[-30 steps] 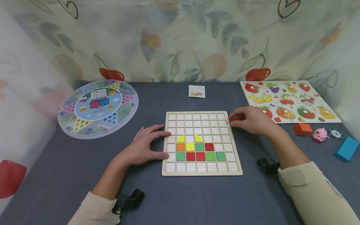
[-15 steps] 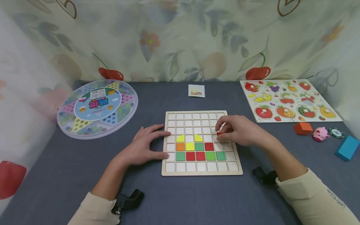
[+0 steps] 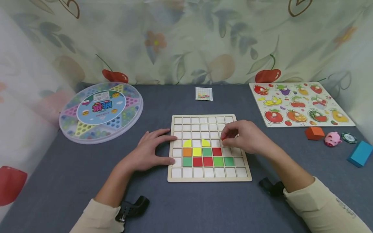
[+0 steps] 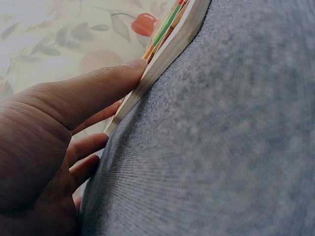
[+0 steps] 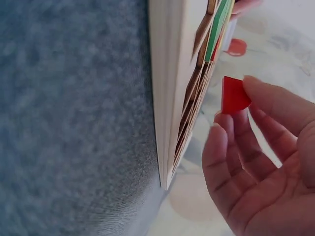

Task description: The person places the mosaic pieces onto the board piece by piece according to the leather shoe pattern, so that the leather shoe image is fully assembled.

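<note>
A wooden grid board (image 3: 209, 176) lies flat on the table, with coloured tiles in several of its cells. My right hand (image 3: 246, 137) is over the board's right side and pinches a small red tile (image 5: 235, 95) between thumb and fingers. In the right wrist view the tile shows straight sides and a rounded edge, held apart from the board. My left hand (image 3: 148, 150) rests against the board's left edge, fingers spread. Its thumb touches the rim, as the left wrist view shows. Two yellow rounded tiles sit in the row above the orange tile (image 3: 187, 152).
Behind the board lies a small pattern card (image 3: 204, 94). A round marble game box (image 3: 132, 124) is at the left. On the right are a fruit puzzle board (image 3: 282, 105), an orange block (image 3: 314, 133), a pink pig (image 3: 332, 139), a chip (image 3: 348, 138) and a blue block (image 3: 360, 154).
My right hand has moved left from beside the board to over its right-hand cells, carrying the red tile. My left hand and the board have stayed in place.
</note>
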### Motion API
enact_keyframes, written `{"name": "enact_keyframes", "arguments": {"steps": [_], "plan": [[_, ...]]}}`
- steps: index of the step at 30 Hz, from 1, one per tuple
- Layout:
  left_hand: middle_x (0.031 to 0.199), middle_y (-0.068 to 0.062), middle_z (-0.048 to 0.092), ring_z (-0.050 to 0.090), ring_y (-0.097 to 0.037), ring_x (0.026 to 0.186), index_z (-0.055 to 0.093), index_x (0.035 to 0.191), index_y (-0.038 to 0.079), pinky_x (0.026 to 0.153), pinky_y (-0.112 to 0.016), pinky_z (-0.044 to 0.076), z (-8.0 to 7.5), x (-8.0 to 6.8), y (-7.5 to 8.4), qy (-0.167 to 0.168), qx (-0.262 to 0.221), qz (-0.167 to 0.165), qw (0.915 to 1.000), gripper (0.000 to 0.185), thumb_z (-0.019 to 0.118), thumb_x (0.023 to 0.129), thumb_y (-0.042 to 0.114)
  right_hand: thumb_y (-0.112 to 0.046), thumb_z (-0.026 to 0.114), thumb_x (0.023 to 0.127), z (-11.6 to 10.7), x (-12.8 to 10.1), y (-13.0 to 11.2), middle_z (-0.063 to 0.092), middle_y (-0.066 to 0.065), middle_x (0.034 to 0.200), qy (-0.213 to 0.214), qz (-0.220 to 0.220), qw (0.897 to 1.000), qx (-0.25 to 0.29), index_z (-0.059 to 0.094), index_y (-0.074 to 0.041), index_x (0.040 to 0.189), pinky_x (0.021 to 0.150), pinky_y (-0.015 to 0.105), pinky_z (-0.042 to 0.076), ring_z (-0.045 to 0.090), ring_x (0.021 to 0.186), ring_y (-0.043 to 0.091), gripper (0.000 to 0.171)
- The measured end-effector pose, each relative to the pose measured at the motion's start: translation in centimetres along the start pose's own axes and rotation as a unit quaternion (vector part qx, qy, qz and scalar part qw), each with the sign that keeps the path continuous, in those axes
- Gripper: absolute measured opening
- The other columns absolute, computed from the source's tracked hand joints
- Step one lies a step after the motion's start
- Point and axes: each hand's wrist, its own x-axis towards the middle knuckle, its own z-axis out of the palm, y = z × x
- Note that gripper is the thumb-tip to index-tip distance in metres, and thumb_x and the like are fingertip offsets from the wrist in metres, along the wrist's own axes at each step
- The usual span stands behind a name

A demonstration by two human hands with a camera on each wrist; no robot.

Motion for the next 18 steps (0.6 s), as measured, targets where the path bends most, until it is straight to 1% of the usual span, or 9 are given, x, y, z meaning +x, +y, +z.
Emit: {"name": "enact_keyframes", "arguments": {"steps": [2, 5, 11, 15, 18], "plan": [[0.167, -0.012, 0.034, 0.025, -0.037, 0.156, 0.058, 0.148, 0.024, 0.126, -0.066, -0.001, -0.01, 0.0, 0.04, -0.001, 0.0, -0.002, 1.0, 0.07, 0.083, 0.085, 0.042, -0.015, 0.082, 0.088, -0.03, -0.03, -0.03, 0.07, -0.001, 0.083, -0.008, 0.011, 1.0, 0.005, 0.077, -0.014, 0.093, 0.073, 0.033, 0.048, 0.06, 0.08, 0.018, 0.007], [0.167, -0.012, 0.034, 0.026, -0.037, 0.156, 0.058, 0.148, 0.023, 0.126, -0.066, -0.001, -0.01, 0.01, 0.06, -0.003, 0.001, -0.003, 1.0, 0.07, 0.083, 0.085, 0.042, -0.015, 0.082, 0.088, -0.08, -0.08, 0.01, 0.071, -0.002, 0.08, -0.032, 0.025, 0.999, 0.007, 0.077, -0.014, 0.091, 0.071, 0.033, 0.048, 0.06, 0.078, 0.017, 0.006], [0.166, -0.012, 0.034, 0.026, -0.037, 0.156, 0.058, 0.148, 0.023, 0.126, -0.065, -0.001, -0.04, -0.13, 0.04, -0.002, 0.002, -0.004, 1.0, 0.07, 0.083, 0.085, 0.043, -0.011, 0.08, 0.089, 0.03, -0.05, 0.13, 0.07, -0.001, 0.076, -0.077, 0.025, 0.997, 0.007, 0.077, -0.013, 0.088, 0.067, 0.032, 0.05, 0.06, 0.071, 0.015, 0.004], [0.166, -0.012, 0.034, 0.027, -0.037, 0.155, 0.058, 0.148, 0.023, 0.126, -0.066, -0.001, 0.0, -0.26, 0.05, 0.001, 0.001, -0.005, 1.0, 0.07, 0.083, 0.085, 0.043, -0.012, 0.079, 0.089, 0.12, 0.02, 0.08, 0.07, -0.001, 0.076, -0.092, 0.034, 0.995, 0.006, 0.079, -0.013, 0.091, 0.063, 0.031, 0.051, 0.06, 0.066, 0.015, 0.002], [0.166, -0.012, 0.034, 0.027, -0.037, 0.156, 0.058, 0.148, 0.023, 0.126, -0.066, -0.001, -0.02, -0.23, 0.08, 0.001, 0.0, -0.004, 1.0, 0.07, 0.084, 0.085, 0.043, -0.012, 0.079, 0.09, 0.21, -0.01, 0.12, 0.069, 0.0, 0.076, -0.092, 0.037, 0.995, 0.002, 0.079, -0.013, 0.093, 0.06, 0.031, 0.051, 0.061, 0.062, 0.015, 0.003]]}}
